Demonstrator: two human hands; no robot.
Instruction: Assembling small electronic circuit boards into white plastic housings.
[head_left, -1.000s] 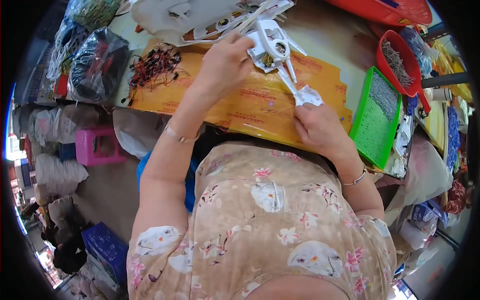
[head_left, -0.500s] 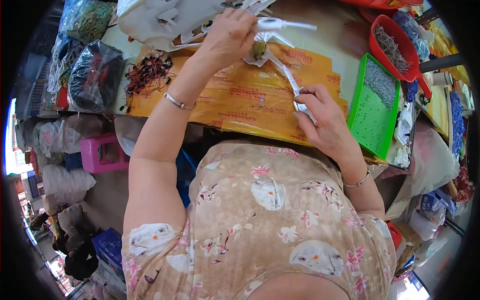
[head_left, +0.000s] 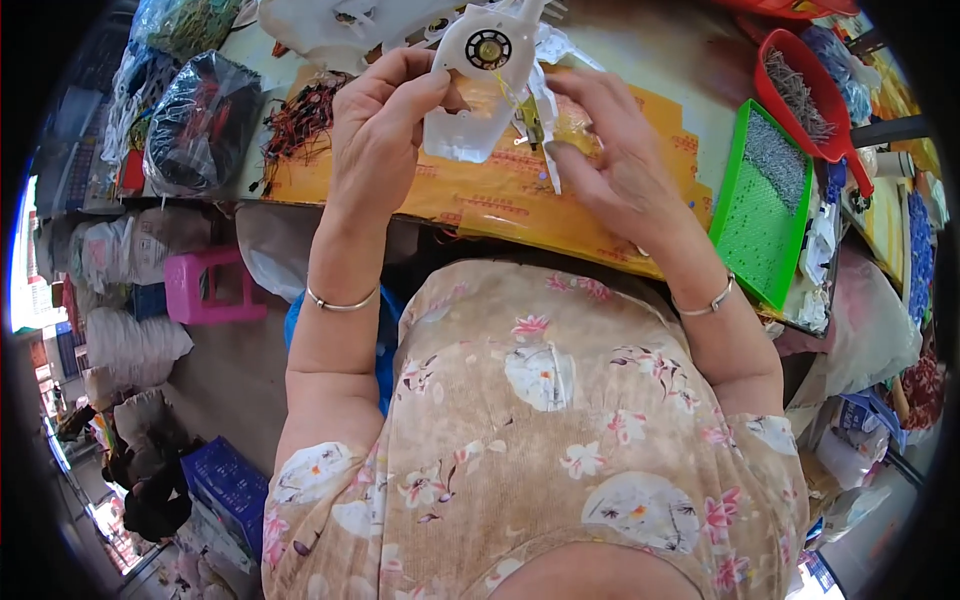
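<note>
My left hand (head_left: 385, 125) is closed on the edge of a white plastic housing half (head_left: 470, 125), lifted above the worktable. A round speaker with a black ring (head_left: 490, 50) sits in its upper part. Thin yellow wires run from the speaker toward a small greenish part (head_left: 530, 118). My right hand (head_left: 615, 150) curls around a narrow white plastic shell (head_left: 549, 115) beside that part, thumb and fingers on its right side. The two white pieces are close together, partly overlapping in view. Exactly how the greenish part is attached cannot be made out.
Orange taped sheeting (head_left: 480, 208) covers the table's front. Red and black wired parts (head_left: 300, 120) lie in a heap at left, beside a bagged black item (head_left: 200, 125). A green tray (head_left: 745, 240) of small screws and a red scoop (head_left: 858, 165) of metal pins are at right.
My left hand has drawn back toward me, bringing the white housing half with the speaker into view. My right hand has moved up and left, meeting it with the narrow white shell.
</note>
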